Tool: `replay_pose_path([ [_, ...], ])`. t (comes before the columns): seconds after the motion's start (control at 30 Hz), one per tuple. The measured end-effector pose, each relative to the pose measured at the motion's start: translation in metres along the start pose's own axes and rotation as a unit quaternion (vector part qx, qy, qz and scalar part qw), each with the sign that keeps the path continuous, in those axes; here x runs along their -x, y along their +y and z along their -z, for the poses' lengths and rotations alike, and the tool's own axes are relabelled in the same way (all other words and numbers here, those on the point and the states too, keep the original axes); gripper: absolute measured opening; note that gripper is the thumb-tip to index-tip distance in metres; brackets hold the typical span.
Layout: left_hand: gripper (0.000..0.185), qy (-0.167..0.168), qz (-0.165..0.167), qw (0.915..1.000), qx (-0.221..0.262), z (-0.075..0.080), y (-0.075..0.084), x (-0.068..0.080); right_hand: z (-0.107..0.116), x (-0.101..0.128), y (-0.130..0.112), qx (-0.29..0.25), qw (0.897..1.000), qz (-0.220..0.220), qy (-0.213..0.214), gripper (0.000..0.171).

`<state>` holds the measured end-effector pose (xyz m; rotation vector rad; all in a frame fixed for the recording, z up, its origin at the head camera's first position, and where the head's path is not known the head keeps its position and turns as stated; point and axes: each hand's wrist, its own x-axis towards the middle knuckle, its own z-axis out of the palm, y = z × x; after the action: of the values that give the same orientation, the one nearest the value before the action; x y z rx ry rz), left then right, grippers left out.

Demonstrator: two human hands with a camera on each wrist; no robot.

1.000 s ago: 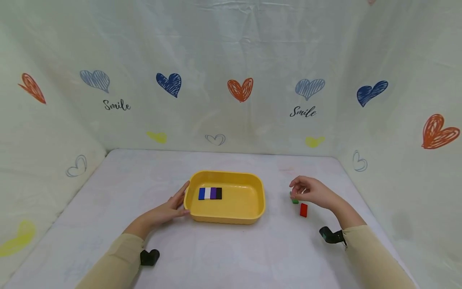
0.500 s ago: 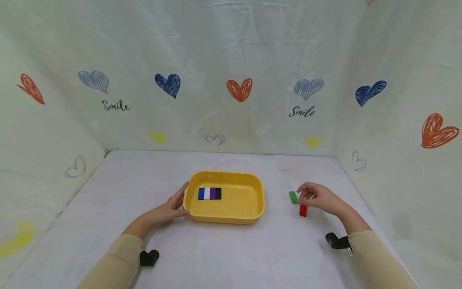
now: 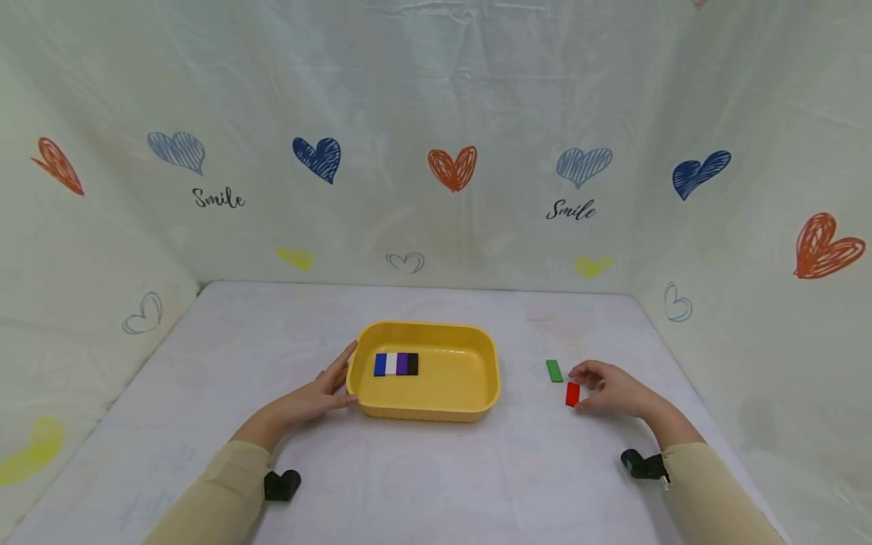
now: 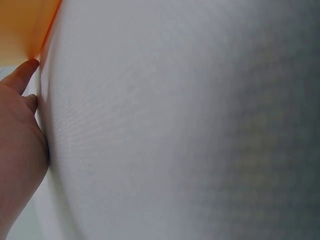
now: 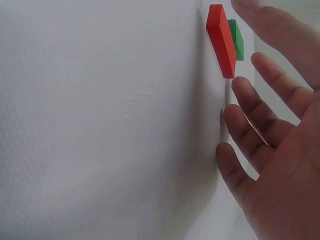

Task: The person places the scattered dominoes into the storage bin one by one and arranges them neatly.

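Note:
A yellow tray point(image 3: 453, 382) sits on the table, with a blue, a white, a purple and a black block point(image 3: 412, 364) side by side in its left part. My left hand point(image 3: 309, 401) rests against the tray's left side, fingers stretched along the rim and thumb near the front corner. To the right of the tray lie a green block point(image 3: 555, 371) and, nearer me, a red block point(image 3: 572, 393). My right hand point(image 3: 613, 390) is just right of the red block. In the right wrist view its fingers point(image 5: 250, 132) are spread, and the red block point(image 5: 220, 40) appears ungripped.
The white-covered table point(image 3: 422, 484) has light curtain walls point(image 3: 368, 91) with printed hearts behind it and at both sides. A dark wrist camera point(image 3: 282, 485) is on the left wrist, another camera point(image 3: 643, 465) on the right.
My right hand has moved from over the green block to the right and nearer me, beside the red block. The green block has come into full view. The left hand and tray stay put.

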<state>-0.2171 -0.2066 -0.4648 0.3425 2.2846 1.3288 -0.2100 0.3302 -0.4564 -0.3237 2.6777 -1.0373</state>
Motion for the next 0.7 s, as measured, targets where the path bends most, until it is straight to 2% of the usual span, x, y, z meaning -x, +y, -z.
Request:
replay_pose_path([
  [0.27,0.097,-0.001,0.003,1.0,0.003,-0.0007,-0.0013,-0.0005,-0.0041,-0.0034,0.0109,0.029,1.0,-0.001,-0.005,0.053],
  [0.7,0.097,-0.001,-0.003,1.0,0.009,-0.001,-0.0024,-0.001,-0.0043,-0.0034,0.0056,0.038,0.999,0.002,-0.012,0.046],
])
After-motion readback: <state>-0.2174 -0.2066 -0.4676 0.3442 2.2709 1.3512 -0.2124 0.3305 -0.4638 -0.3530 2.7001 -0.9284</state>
